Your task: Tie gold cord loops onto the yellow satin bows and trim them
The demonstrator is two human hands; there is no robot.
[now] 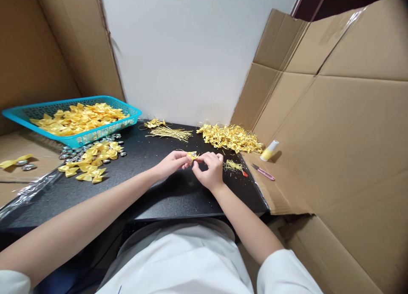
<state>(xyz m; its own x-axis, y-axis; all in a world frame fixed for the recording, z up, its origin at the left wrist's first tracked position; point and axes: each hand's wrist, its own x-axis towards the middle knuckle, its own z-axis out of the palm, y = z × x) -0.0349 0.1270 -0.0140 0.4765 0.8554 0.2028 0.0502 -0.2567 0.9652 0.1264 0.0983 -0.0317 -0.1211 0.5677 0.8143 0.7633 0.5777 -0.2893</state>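
Over the middle of the black table (178, 200), my left hand (174, 163) pinches a small yellow ribbon bow (192, 155) with a silvery piece at its centre. My right hand (210, 169) is closed at the bow's right side, its fingertips touching or very near it. Whether the right fingers also grip a thin tie is too small to make out. Beyond my hands lies a bundle of thin golden ties (172, 133). A heap of yellow bows with ties (231, 137) spreads to its right.
At the left, a blue plastic basket (72, 136) holds many yellow bows. Loose bows (92, 172) and silver metal pieces (75, 152) lie before it. On the right are a yellow thread spool (269, 150), pink thread snips (264, 172) and thread scraps (234, 165). Cardboard walls (344, 128) flank the table.
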